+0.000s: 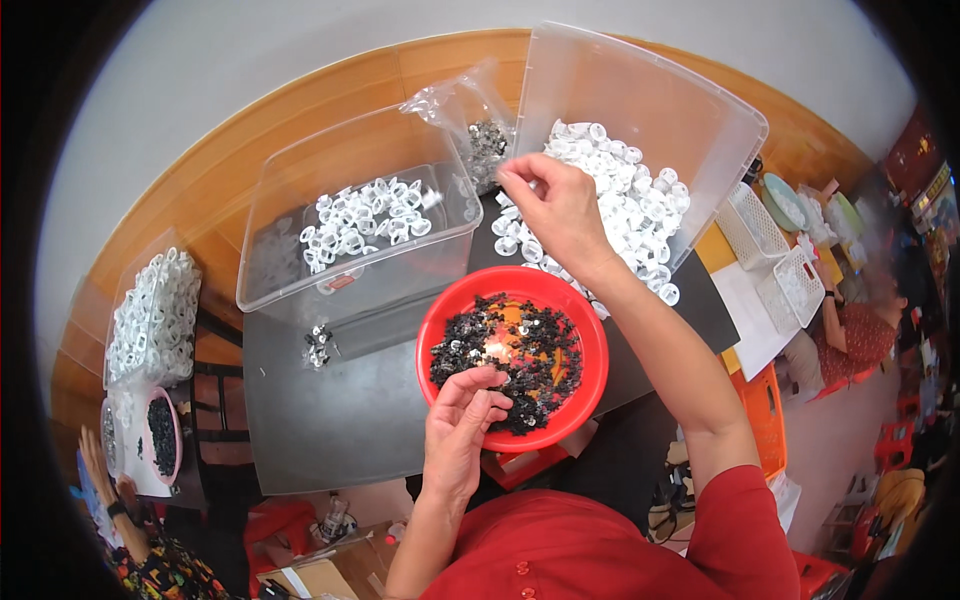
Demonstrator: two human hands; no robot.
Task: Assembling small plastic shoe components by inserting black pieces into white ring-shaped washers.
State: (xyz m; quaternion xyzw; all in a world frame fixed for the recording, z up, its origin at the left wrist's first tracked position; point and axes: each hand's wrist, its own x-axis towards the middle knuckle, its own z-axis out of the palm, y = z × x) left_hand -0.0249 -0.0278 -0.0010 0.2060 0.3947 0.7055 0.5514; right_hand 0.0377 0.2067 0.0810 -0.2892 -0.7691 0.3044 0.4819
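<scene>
We have our left hand (462, 425) curled at the near rim of the round red plastic bowl (592, 340), fingertips pinched narrow over the heap of small black plastic pieces (510, 355) inside it; whether a piece is already caught between the fingers we cannot tell. Our right hand (555, 205) is stretched forward over the tilted clear plastic bin (640, 100), thumb and forefinger closed narrow just above the pile of small white plastic rings (625, 205), and again the pinch hides whether a ring is in it. To do this step well, we judge it best to take one ring and one black piece only, each by its edge, so that the two can be turned to face each other between the bowl and the bin without regripping. The white rings lie loose on a slope, so a light lift rather than a rake should keep them from sliding out onto the dark grey worktop (330, 420). The second clear plastic box (300, 185) with its smaller scatter of white parts sits to the left, within easy reach of our left hand.
</scene>
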